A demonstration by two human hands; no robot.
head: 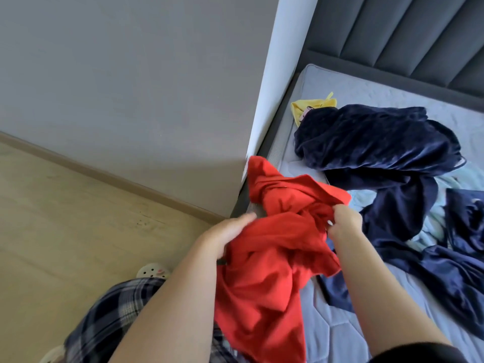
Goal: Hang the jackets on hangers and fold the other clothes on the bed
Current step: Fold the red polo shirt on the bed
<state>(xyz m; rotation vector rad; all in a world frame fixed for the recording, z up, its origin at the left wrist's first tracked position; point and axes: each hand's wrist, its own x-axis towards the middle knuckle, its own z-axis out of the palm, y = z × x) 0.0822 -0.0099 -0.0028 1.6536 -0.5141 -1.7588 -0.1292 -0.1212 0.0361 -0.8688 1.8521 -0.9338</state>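
Currently: person stands at the bed's corner, both bare arms reaching forward. Red garment (275, 247) is bunched and lifted between the hands, its lower part hanging down over the mattress (340, 82) edge and the person's plaid trousers (110, 318).

Right hand (343, 222): fingers curled, pinching a fold at the garment's upper right.

Left hand (230, 231): against the garment's left edge, fingers reaching forward and blurred; a grip on the cloth cannot be confirmed.

On the mattress, beyond the hands: dark navy velvet garment (374, 140) in a crumpled heap, with a yellow item (311, 106) partly under its far end. Light blue cloth (434, 221) lies between navy folds. Shiny navy garment (445, 273) is spread to the right.

Padded grey headboard (419, 35) behind. Pale wood floor (65, 205) to the left.
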